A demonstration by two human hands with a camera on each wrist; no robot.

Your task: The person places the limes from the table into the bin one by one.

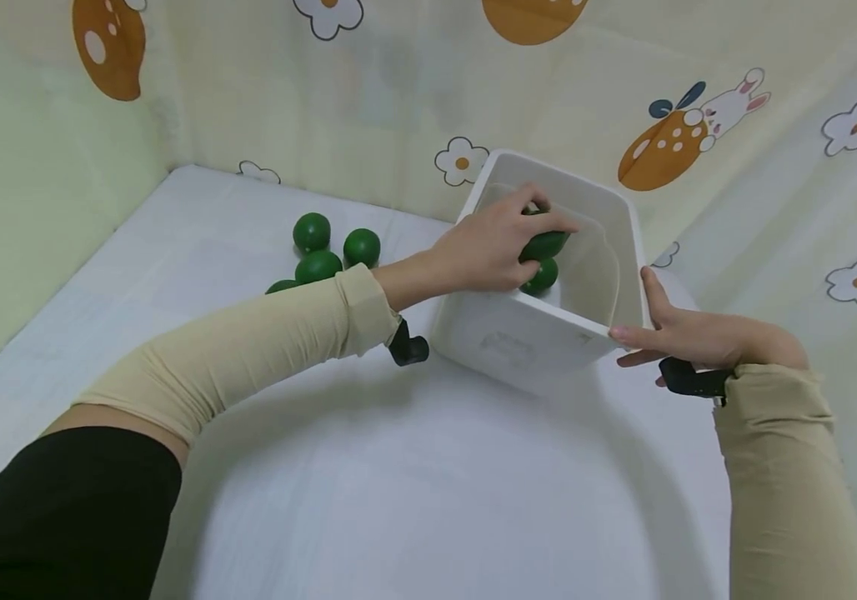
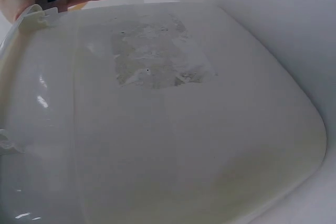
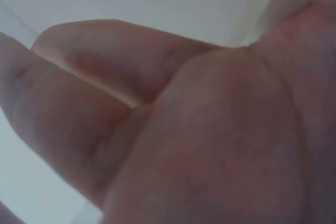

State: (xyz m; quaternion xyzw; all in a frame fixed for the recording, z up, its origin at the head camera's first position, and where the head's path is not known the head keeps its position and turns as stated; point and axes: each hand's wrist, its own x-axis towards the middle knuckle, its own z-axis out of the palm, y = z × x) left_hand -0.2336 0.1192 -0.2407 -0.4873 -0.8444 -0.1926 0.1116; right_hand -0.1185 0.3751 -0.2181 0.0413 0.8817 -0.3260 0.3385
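Note:
My left hand (image 1: 499,242) reaches over the near rim of a tilted white plastic bin (image 1: 503,337). Its curled fingers grip a dark green, lime-like fruit (image 1: 546,244) inside the opening. Just below lies another green fruit (image 1: 541,277), in the bin. At the bin's right front corner, my right hand (image 1: 706,337) rests against the rim and side with its fingers extended and spread. The left wrist view shows the bin's outer wall (image 2: 157,129) close up, with part of the right hand (image 2: 52,1) at its edge. Right-hand fingers (image 3: 105,51) fill much of the right wrist view.
Several green fruits, one of them a round fruit (image 1: 312,232), sit on the white-covered table (image 1: 398,500) left of the bin, partly hidden by the left sleeve (image 1: 248,350). A patterned curtain (image 1: 391,100) hangs behind the table and along its sides.

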